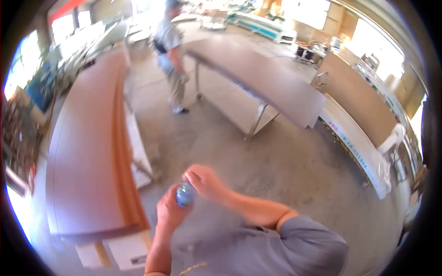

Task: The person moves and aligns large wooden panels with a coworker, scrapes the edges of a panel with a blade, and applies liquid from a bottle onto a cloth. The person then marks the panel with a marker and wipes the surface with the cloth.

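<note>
A small clear bottle (pixel 185 195) is held in front of my chest, at the lower middle of the view. The fingers of my left hand (pixel 171 208) are wrapped round its body. My right hand (pixel 202 180) is closed at the bottle's top end, its fingers pressed together there; the cap itself is too small and blurred to make out. Both hands are close together, above the grey shirt I wear (pixel 239 250).
A stack of brown panels (pixel 87 152) lies to the left. Ahead, another brown panel (pixel 258 73) rests on a wheeled metal-legged table, with a person (pixel 170 60) standing beside it. A wrapped long package (pixel 352 145) and an upright board (pixel 361 101) are at the right.
</note>
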Motion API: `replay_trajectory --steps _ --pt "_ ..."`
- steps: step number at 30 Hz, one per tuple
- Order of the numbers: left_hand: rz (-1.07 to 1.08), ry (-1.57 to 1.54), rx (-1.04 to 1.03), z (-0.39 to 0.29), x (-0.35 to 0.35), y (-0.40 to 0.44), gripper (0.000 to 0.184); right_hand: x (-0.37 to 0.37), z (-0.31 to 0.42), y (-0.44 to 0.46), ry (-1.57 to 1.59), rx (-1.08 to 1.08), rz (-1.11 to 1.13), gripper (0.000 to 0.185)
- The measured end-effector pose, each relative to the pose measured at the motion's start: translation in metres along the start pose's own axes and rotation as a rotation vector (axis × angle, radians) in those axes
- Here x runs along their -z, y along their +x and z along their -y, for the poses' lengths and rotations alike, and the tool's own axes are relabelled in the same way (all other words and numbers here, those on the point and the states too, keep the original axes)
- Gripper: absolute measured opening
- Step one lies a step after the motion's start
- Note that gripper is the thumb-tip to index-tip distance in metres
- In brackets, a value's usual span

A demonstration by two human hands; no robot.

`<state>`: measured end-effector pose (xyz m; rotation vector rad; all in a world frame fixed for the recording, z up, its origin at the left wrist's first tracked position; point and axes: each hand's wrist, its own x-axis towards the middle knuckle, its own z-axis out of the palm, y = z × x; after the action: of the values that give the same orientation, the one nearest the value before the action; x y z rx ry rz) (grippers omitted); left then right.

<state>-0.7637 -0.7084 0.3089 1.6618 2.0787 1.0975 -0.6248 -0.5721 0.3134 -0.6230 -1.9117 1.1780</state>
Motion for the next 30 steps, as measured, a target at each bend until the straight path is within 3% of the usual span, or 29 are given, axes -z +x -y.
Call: replay_trajectory --steps 3,5,6,9,11,15,22,25,30 --pt "0.476 0.273 0.126 -0.097 -0.096 0.073 0.066 0.144 -0.080 -0.017 -0.082 -0.221 -0.123 0.040" --pt "0.544 0.297 -0.062 -0.149 -0.157 0.097 0.062 0.225 -0.130 -0.042 0.077 -0.436 -0.183 0.043" --pt "0.579 0.305 -0.113 -0.176 -0.187 0.115 0.058 0.265 -0.123 -0.045 0.239 -0.591 -0.247 0.043" --pt "0.693 0.390 -0.165 -0.236 -0.242 0.162 0.052 0.337 -0.116 -0.058 0.279 -0.765 -0.347 0.045" --pt "0.704 0.419 -0.226 -0.271 -0.286 0.195 0.049 0.384 -0.174 -0.057 0.362 -0.671 -0.549 0.052" --pt "0.726 0.443 -0.334 -0.305 -0.351 0.254 0.046 0.459 -0.199 -0.031 0.466 -0.694 -0.603 0.051" --pt "0.747 0.335 -0.315 -0.353 -0.451 0.372 0.045 0.601 -0.259 0.041 0.314 -0.491 -0.599 0.049" --pt "0.690 0.291 -0.340 -0.383 -0.481 0.412 0.050 0.653 -0.277 0.069 0.209 -0.509 -0.610 0.049" --pt "0.615 0.278 -0.285 -0.403 -0.534 0.471 0.059 0.718 -0.297 0.117 0.308 -0.485 -0.593 0.048"
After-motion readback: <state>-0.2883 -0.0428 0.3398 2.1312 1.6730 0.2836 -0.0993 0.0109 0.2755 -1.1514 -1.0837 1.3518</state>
